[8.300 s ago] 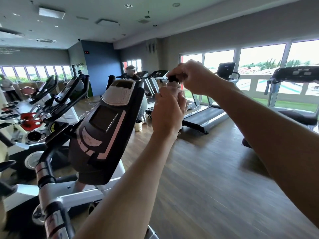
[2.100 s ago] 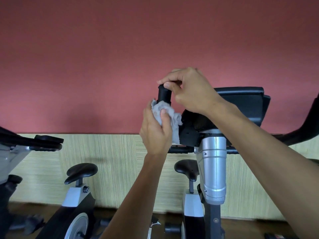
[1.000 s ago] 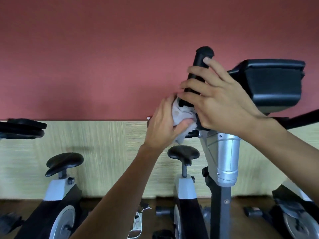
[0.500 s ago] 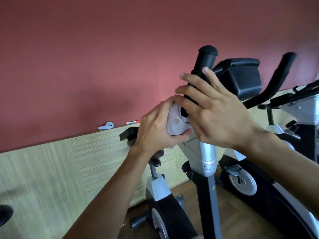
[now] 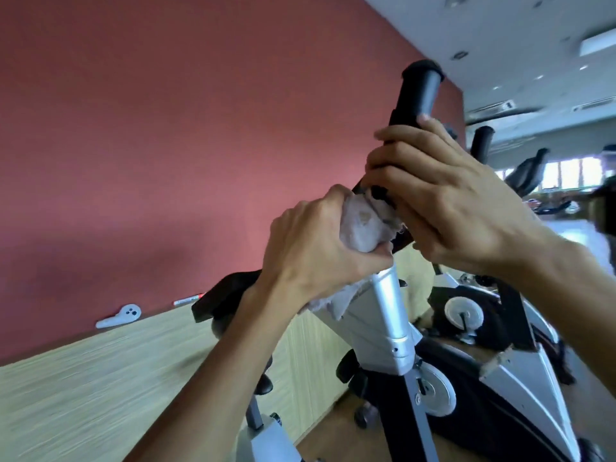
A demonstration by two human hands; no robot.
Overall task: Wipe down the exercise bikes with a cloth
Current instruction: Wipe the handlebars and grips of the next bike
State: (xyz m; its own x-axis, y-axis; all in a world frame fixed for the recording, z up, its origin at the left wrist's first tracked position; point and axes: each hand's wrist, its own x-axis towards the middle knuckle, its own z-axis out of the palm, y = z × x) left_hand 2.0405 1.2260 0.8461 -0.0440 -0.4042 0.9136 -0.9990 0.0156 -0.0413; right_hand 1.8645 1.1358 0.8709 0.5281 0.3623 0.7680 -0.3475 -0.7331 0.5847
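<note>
At the centre of the scene, against a red wall, the right hand curls its fingers round the black handlebar grip of an exercise bike, low on the grip. Just left of it and touching, the left hand clutches a bunched pale cloth against the base of that grip, a loose end hanging over the silver post. Far left, a white handle-like object and a pen lie on a wooden ledge.
</note>
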